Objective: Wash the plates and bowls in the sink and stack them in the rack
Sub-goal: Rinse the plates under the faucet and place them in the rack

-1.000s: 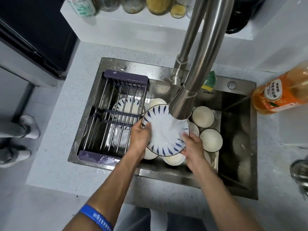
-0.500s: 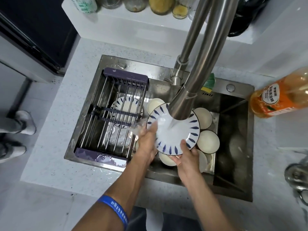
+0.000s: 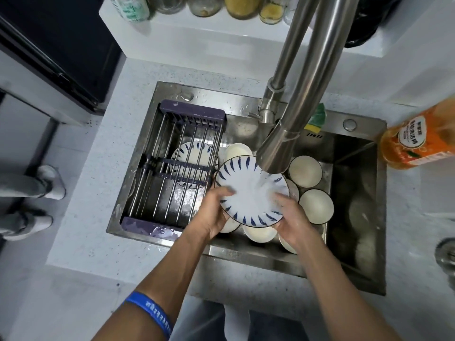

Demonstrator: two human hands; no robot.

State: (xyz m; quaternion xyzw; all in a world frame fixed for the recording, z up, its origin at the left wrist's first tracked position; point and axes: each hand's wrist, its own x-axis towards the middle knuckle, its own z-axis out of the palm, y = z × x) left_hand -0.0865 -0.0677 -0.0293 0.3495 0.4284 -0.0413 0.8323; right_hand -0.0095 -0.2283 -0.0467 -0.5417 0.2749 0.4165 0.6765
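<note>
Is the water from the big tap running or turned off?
Running: a blurred stream falls from the tap onto the plate held under it.

White speckled counter (image 3: 103, 193), jar shelf (image 3: 172, 28)

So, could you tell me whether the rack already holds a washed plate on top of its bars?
No, the rack is bare on top; the second plate lies beneath its bars.

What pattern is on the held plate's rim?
Dark blue leaf-like dashes radiating around the plate's white rim; head view.
</note>
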